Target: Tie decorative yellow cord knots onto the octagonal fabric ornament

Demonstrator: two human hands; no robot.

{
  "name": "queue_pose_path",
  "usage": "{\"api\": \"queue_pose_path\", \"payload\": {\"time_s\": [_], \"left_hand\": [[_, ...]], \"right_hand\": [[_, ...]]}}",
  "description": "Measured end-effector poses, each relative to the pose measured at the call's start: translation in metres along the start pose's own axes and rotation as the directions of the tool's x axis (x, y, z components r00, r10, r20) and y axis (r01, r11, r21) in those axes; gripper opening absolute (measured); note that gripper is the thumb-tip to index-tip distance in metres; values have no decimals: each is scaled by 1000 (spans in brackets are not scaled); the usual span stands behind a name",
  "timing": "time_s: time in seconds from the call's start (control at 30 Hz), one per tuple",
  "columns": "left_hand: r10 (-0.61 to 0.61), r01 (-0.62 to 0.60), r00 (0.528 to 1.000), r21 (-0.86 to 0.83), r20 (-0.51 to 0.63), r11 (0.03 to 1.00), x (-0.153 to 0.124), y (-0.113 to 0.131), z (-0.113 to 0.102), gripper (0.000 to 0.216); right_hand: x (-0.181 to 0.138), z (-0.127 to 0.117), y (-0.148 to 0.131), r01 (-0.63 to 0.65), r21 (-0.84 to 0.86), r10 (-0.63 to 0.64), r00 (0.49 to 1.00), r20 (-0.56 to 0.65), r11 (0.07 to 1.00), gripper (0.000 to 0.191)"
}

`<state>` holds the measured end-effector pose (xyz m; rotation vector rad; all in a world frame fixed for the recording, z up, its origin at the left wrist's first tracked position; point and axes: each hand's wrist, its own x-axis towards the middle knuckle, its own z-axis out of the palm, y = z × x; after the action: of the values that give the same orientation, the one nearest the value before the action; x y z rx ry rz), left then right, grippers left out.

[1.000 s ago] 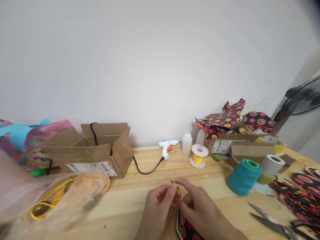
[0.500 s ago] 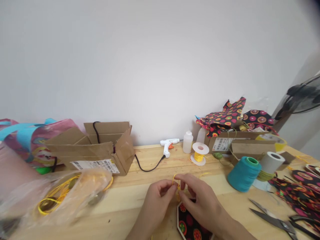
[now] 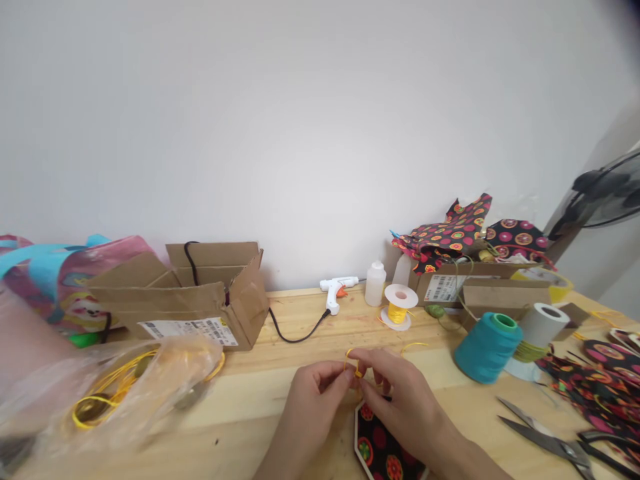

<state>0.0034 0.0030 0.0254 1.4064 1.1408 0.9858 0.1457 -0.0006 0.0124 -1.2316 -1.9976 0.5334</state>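
Observation:
My left hand (image 3: 320, 397) pinches a thin yellow cord (image 3: 359, 371) between thumb and forefinger. Facing it, my right hand (image 3: 397, 393) is closed on the same cord, which rises in a small loop above the fingertips and bunches where the two hands meet. Below my right hand lies a dark patterned fabric piece (image 3: 375, 450) with a pale angular border; the hand and wrist cover part of it. A loose end of yellow cord shows on the table just behind my right hand.
Behind the hands are a white glue gun (image 3: 333, 293), a plastic bottle (image 3: 375, 283) and a yellow cord spool (image 3: 398, 309). On the right stand a teal thread cone (image 3: 489, 348) and scissors (image 3: 547, 437). A cardboard box (image 3: 180, 307) and plastic bag (image 3: 145, 387) are left.
Both hands stay almost in place, with slight finger movement. The yellow bunch of cord between the fingertips now shows more clearly. The view has shifted very slightly.

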Motion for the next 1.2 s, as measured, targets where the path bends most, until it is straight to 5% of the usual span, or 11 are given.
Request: {"api": "queue_pose_path", "payload": {"time_s": [0.37,0.77,1.03,1.2], "left_hand": [[7,-13,997,-87,-72,996,3,-4,-4,18],[-11,8,996,-30,-91,1000,0,-5,1,26],[-89,76,991,-129,-100,989,0,-3,0,23],[-108,88,979,-115,-176,989,4,-10,-4,23]], "right_hand": [[0,-2,1,45,13,-45,999,-18,999,40],[7,-4,-1,-89,255,106,993,-55,963,9],[9,-20,-7,-378,705,247,926,287,600,21],[7,-47,-9,-255,911,169,963,210,323,21]]}}
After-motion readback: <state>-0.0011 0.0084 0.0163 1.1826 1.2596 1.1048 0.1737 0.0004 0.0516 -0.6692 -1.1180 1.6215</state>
